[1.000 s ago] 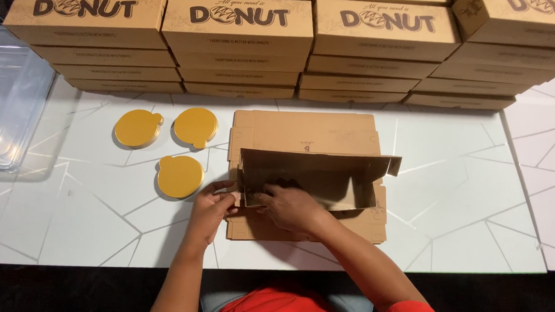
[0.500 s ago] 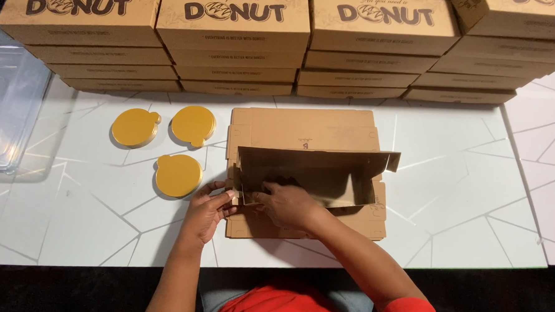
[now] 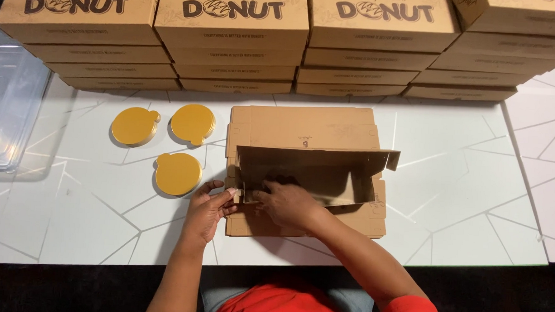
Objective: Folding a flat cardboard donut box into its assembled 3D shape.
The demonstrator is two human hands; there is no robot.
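A: Box position?

B: Half-folded brown cardboard box [image 3: 308, 170] lies mid-table on the white table [image 3: 450, 201], 1 wall raised.

A: Hands?

B: Left hand [image 3: 208, 210] pinches the box's left corner flap, fingers narrow. Right hand [image 3: 288, 203] presses inside, fingers spread flat.

A: Nearby?

B: 3 gold round boards [image 3: 177, 173] just left; stacked printed boxes [image 3: 232, 42] behind.

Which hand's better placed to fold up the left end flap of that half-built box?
Left, probably. The left hand already pinches the left end of the cardboard box from outside, while the right hand presses down inside it.
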